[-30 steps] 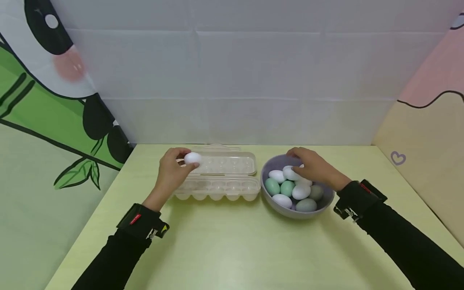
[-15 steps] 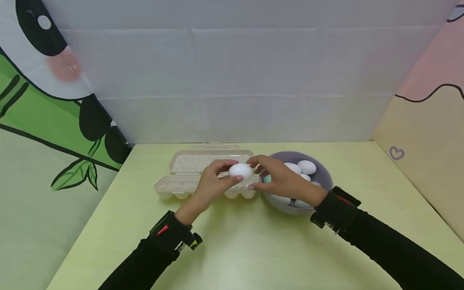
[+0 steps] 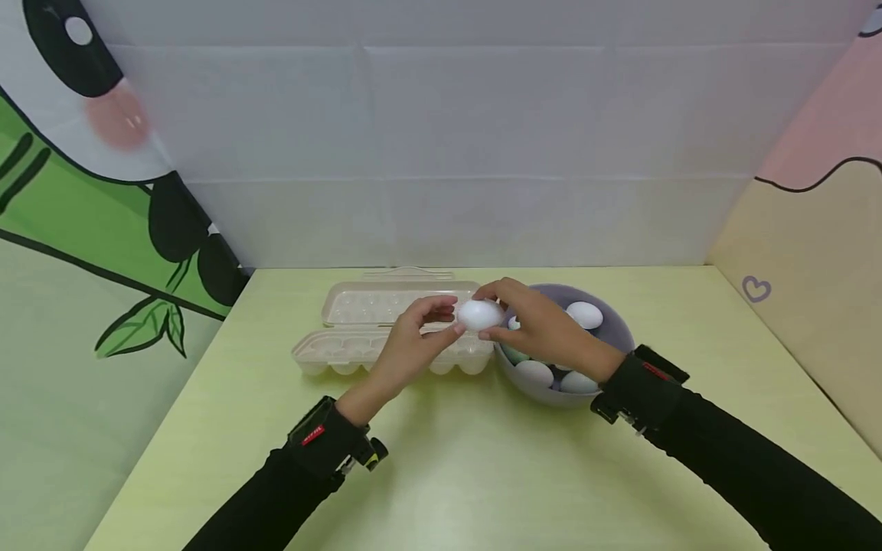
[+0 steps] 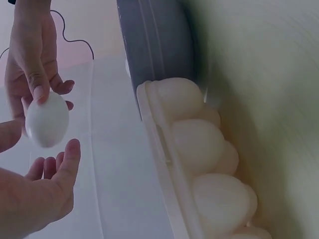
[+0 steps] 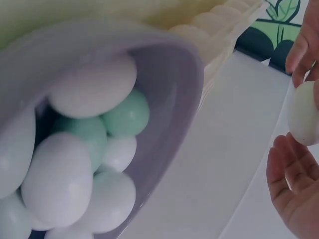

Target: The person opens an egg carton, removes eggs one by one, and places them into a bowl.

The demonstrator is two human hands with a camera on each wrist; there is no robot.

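Observation:
A white egg is pinched between the thumb and fingers of my right hand, raised in front of the bowl's left side. Just left of it is my left hand, its thumb and fingers spread; in the left wrist view a gap shows between those fingers and the egg. Behind and below the left hand lies an open, clear plastic egg carton, its lid tipped back. At the right, a grey-purple bowl contains several white and green eggs, partly hidden by my right hand.
The carton and bowl stand side by side on a pale yellow table. Behind the table hangs a whitish backdrop, with a cartoon-printed wall at left and a beige side panel at right.
My left hand carried the egg rightward from over the carton, and my right hand came from the bowl to meet it. The egg passed into my right hand; the left fingers let go.

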